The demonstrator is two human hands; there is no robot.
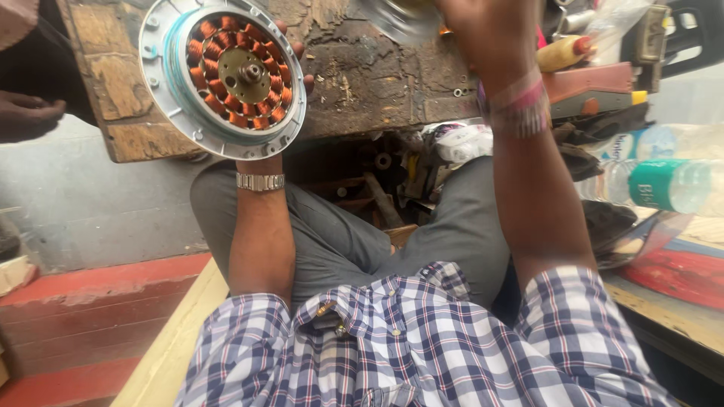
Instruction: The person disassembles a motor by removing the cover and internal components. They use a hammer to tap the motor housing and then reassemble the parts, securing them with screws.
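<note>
While the left hand (290, 56) holds the round motor stator (224, 75) up from behind, only its fingertips show — curled round the right rim of the disc and pressed against it. The stator stands tilted on edge in front of the worn wooden bench (362, 75), its ring of copper windings (235, 69) and the central shaft (251, 72) facing the camera. A metal wristwatch (260, 182) sits on that forearm, just below the disc.

The right hand (483, 30) is raised at the top edge of the view, closed over a shiny metal part (396, 19) that is blurred and partly cut off; I cannot tell exactly how the fingers pinch it. Pink bands (516, 105) circle that wrist.

Holding well here seems to mean gripping the aluminium rim only — fingers kept off the copper coils, whose thin wire would likely scratch or bend under pressure. With the disc on edge and borne by one hand, it would be steadier, I judge, if its lower rim rested against the bench. Small loose screws (460, 92) lie near the bench edge, close to the right wrist, and could be brushed off.

Another person's hand (30, 113) rests at the far left, well apart. A clear plastic bottle (671, 185) with a green label lies to the right.
</note>
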